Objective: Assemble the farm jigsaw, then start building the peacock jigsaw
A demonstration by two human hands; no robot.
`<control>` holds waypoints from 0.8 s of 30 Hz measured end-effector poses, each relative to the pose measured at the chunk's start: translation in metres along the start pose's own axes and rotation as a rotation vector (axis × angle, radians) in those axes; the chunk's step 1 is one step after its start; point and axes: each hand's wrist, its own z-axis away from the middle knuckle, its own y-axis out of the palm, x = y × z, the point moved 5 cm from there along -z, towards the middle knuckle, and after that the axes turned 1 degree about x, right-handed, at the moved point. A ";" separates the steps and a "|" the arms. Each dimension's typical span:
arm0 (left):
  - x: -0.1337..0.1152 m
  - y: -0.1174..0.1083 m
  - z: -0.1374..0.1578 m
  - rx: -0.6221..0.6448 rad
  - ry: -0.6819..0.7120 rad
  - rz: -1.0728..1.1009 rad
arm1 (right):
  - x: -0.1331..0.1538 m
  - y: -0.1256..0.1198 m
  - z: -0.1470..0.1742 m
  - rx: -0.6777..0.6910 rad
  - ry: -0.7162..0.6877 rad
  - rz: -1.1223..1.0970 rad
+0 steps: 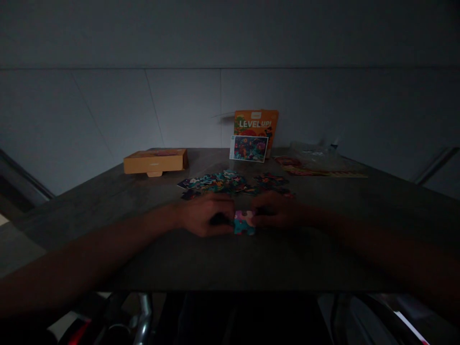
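My left hand [208,214] and my right hand [275,209] meet over the near half of the table, fingers closed on opposite edges of a puzzle piece [245,222]. Pink and teal show on its face; whether it is one piece or a few joined ones I cannot tell. Just beyond my hands lies a heap of loose puzzle pieces [223,182], spread to the right in darker colours. A small picture card [248,148] with a bright floral design leans upright behind the heap.
Behind the card stands an orange box [256,120] marked "LEVEL UP!". An orange-brown box part [155,162] lies at the back left. At the back right, a clear plastic bag [312,152] rests on a flat printed sheet [319,167]. A wall [187,105] rises behind the table [230,268].
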 end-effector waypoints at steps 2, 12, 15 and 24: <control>0.000 0.000 0.000 0.011 0.002 0.013 | 0.001 0.001 -0.001 0.012 -0.025 0.045; 0.010 0.001 0.006 -0.031 -0.055 -0.046 | -0.002 -0.002 -0.002 0.016 0.013 0.111; 0.008 0.004 0.002 0.001 -0.004 -0.030 | -0.002 -0.004 0.000 0.011 0.043 0.097; 0.010 0.003 0.003 0.021 -0.037 0.006 | 0.004 -0.005 -0.001 0.019 -0.038 0.145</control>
